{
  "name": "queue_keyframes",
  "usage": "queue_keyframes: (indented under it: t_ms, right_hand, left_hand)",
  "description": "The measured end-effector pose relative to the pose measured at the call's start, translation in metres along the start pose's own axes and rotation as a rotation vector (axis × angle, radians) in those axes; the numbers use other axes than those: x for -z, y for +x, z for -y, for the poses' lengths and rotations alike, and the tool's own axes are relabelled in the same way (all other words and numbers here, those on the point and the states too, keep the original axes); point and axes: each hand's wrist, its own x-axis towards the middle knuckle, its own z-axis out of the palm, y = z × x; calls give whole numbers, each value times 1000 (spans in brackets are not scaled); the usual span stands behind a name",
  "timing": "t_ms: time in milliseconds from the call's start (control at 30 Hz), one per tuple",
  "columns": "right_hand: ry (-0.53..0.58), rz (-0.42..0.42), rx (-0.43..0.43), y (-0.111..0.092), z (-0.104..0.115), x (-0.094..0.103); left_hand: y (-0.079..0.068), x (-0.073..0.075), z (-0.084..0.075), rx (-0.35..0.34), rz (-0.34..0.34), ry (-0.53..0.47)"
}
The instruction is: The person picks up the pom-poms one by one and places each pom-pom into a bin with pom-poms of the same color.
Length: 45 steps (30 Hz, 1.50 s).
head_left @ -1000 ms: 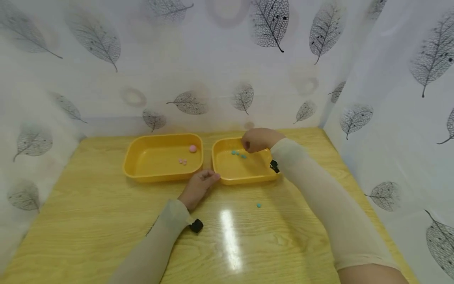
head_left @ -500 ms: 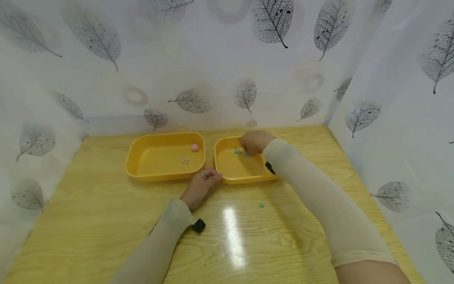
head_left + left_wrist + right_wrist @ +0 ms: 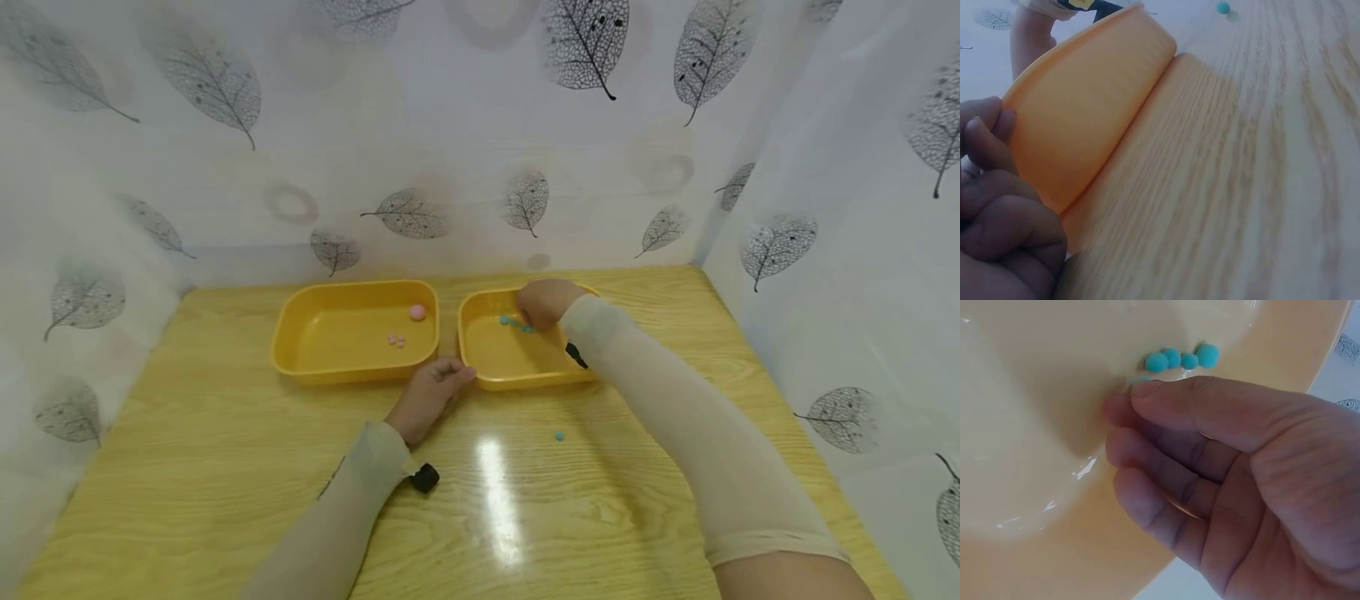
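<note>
My right hand [image 3: 549, 302] reaches into the far side of the right yellow tray [image 3: 517, 382]. In the right wrist view its thumb and index finger pinch a small turquoise ball [image 3: 1142, 380], mostly hidden by the thumb tip, while the other fingers curl loosely below. Close behind the thumb, a short row of turquoise balls [image 3: 1189, 360] lies on the tray floor. My left hand [image 3: 429, 398] holds the near left corner of this same tray; the left wrist view has its fingertips gripping the rim [image 3: 1041, 75].
To the left stands a second, longer yellow tray [image 3: 352, 376] with a larger pink ball [image 3: 417, 312] and several tiny pink balls [image 3: 396, 340]. One stray turquoise ball [image 3: 559, 436] lies on the wooden table [image 3: 225, 467]. A leaf-patterned curtain [image 3: 450, 150] hangs behind and at both sides.
My right hand has lowered from the far rim into the tray, down to the turquoise balls. My left hand keeps its grip on the corner. The head view has shifted slightly.
</note>
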Motion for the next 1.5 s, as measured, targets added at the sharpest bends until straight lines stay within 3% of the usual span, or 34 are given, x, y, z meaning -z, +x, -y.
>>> queue_keyframes:
  t_ms: [233, 400, 533, 667, 833, 967, 1233, 1500]
  right_hand:
    - [36, 23, 26, -4, -4, 4]
    - [120, 42, 78, -9, -7, 7]
    - [211, -68, 134, -36, -6, 12]
    - [281, -247, 163, -68, -3, 6]
    - [331, -471, 128, -100, -2, -15]
    - [328, -587, 129, -116, 0, -36]
    - [330, -720, 129, -138, 5, -66]
    - [295, -723, 152, -146, 8, -80]
  left_hand:
    - [-2, 2, -4, -5, 9, -12]
    - [-2, 5, -4, -7, 8, -5]
    - [-2, 6, -4, -20, 5, -10]
    - [-2, 6, -4, -24, 2, -11]
    - [-2, 5, -4, -15, 4, -13]
    - [-1, 5, -4, -14, 9, -8]
    - [-1, 2, -2, -13, 15, -10]
    - [-3, -1, -2, -11, 29, -22]
